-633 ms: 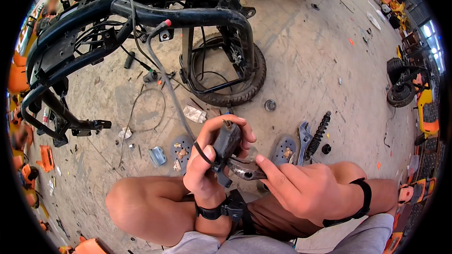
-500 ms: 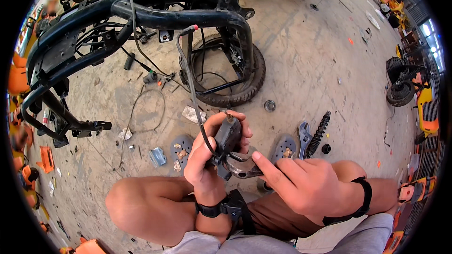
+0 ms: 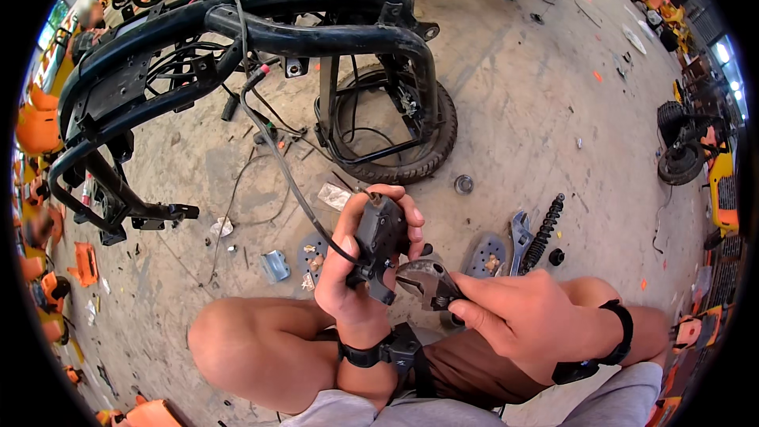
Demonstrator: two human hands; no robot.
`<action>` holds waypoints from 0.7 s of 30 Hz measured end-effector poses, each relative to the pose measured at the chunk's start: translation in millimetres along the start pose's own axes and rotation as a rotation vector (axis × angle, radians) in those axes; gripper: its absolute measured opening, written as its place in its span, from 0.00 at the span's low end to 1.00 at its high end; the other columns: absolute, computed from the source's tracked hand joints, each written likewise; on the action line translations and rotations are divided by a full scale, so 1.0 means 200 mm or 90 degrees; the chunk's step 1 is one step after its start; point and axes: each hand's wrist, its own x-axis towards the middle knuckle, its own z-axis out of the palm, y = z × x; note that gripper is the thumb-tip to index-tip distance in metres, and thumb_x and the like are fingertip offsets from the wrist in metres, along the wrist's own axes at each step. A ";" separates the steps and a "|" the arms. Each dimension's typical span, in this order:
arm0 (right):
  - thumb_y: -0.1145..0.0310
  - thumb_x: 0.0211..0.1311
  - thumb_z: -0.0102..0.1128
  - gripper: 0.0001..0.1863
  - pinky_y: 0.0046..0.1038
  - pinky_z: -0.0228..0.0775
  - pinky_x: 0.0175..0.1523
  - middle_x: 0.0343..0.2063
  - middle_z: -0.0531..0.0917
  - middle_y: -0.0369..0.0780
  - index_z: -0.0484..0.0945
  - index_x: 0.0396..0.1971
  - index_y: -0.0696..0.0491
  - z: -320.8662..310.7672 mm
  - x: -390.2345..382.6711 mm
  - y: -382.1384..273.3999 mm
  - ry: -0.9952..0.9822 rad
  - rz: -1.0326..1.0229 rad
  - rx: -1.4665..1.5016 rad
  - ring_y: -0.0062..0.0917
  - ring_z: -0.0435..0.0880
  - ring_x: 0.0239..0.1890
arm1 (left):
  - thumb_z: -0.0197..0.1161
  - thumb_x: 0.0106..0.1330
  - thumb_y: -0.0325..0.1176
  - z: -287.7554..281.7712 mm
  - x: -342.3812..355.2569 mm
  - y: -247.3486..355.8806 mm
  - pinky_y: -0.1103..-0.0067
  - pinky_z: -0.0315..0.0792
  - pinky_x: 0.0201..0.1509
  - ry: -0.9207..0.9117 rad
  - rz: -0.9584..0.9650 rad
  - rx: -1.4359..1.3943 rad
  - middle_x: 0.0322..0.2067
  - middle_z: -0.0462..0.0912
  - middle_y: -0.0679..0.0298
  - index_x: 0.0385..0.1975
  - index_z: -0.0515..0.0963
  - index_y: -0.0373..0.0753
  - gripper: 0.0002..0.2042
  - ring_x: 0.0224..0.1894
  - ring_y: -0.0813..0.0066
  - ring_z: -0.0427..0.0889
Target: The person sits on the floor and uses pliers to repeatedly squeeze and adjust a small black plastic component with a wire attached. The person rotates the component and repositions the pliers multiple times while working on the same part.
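Note:
My left hand point(image 3: 340, 269) is wrapped round a black block-shaped part with a hose attached, which looks like a brake caliper point(image 3: 379, 229). Its black hose point(image 3: 288, 170) runs up and to the left, ending in a red tip. In my right hand point(image 3: 522, 316) is an adjustable wrench point(image 3: 431, 283), its worn metal head pointing left, close to the lower right side of the black part. Whether the jaws touch the part, I cannot tell. The wrench's handle is hidden by my right hand.
A black scooter frame point(image 3: 316, 41) stands ahead, with a tyred wheel point(image 3: 447, 122) behind it. A coil shock absorber point(image 3: 545, 233), a larger adjustable wrench point(image 3: 519, 241), a metal ring point(image 3: 464, 184) and a blue-grey bracket point(image 3: 276, 266) lie on the floor. Yellow scooters stand farther off.
The wrench has turned and drawn back slightly right from the black part, and my right fingers have closed round it. The hose's red tip has swung left.

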 end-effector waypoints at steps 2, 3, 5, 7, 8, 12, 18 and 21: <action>0.66 0.66 0.58 0.14 0.27 0.67 0.21 0.15 0.77 0.38 0.79 0.45 0.61 0.00 0.00 0.00 -0.026 0.097 0.161 0.27 0.76 0.15 | 0.52 0.62 0.54 0.01 -0.01 0.00 0.70 0.67 0.36 -0.004 0.012 0.036 0.39 0.72 0.48 0.55 0.64 0.28 0.33 0.37 0.63 0.71; 0.66 0.68 0.57 0.13 0.27 0.67 0.22 0.16 0.78 0.39 0.79 0.42 0.61 -0.02 0.02 -0.01 -0.056 0.142 0.215 0.28 0.77 0.16 | 0.52 0.62 0.54 0.01 -0.02 0.00 0.70 0.68 0.37 -0.006 0.014 0.040 0.39 0.72 0.48 0.55 0.64 0.28 0.33 0.38 0.63 0.71; 0.66 0.70 0.55 0.12 0.27 0.68 0.23 0.16 0.79 0.40 0.78 0.36 0.61 -0.06 0.04 -0.03 -0.111 0.218 0.301 0.27 0.77 0.16 | 0.53 0.62 0.54 0.01 -0.03 0.01 0.70 0.68 0.39 -0.010 0.019 0.051 0.39 0.72 0.48 0.55 0.64 0.28 0.33 0.38 0.63 0.71; 0.66 0.71 0.53 0.12 0.27 0.68 0.23 0.15 0.78 0.40 0.77 0.31 0.60 -0.09 0.06 -0.04 -0.157 0.283 0.366 0.25 0.76 0.16 | 0.53 0.63 0.54 0.02 -0.03 0.01 0.70 0.68 0.40 0.006 0.021 0.064 0.39 0.72 0.48 0.55 0.64 0.28 0.33 0.38 0.63 0.72; 0.66 0.71 0.53 0.13 0.26 0.67 0.23 0.15 0.78 0.40 0.76 0.29 0.60 -0.09 0.07 -0.05 -0.161 0.288 0.368 0.24 0.76 0.16 | 0.53 0.63 0.54 0.03 -0.03 0.01 0.70 0.68 0.40 0.014 0.021 0.070 0.39 0.72 0.48 0.55 0.64 0.28 0.33 0.38 0.63 0.72; 0.66 0.71 0.52 0.14 0.26 0.68 0.24 0.16 0.79 0.40 0.75 0.27 0.60 -0.10 0.08 -0.06 -0.186 0.304 0.368 0.23 0.77 0.17 | 0.53 0.63 0.54 0.02 -0.03 0.01 0.71 0.68 0.40 0.004 0.024 0.068 0.39 0.72 0.48 0.55 0.64 0.28 0.33 0.38 0.63 0.71; 0.66 0.70 0.54 0.12 0.27 0.69 0.26 0.18 0.80 0.42 0.78 0.36 0.61 -0.08 0.06 -0.06 -0.160 0.287 0.355 0.27 0.79 0.18 | 0.54 0.62 0.53 0.02 -0.03 0.01 0.73 0.67 0.39 0.001 0.030 0.074 0.39 0.72 0.47 0.55 0.64 0.27 0.33 0.37 0.64 0.71; 0.66 0.69 0.56 0.12 0.29 0.70 0.26 0.19 0.81 0.45 0.79 0.40 0.61 -0.07 0.05 -0.06 -0.124 0.258 0.325 0.33 0.81 0.19 | 0.55 0.60 0.53 0.03 -0.03 0.02 0.74 0.67 0.39 0.009 0.029 0.119 0.39 0.72 0.47 0.54 0.64 0.26 0.34 0.36 0.65 0.71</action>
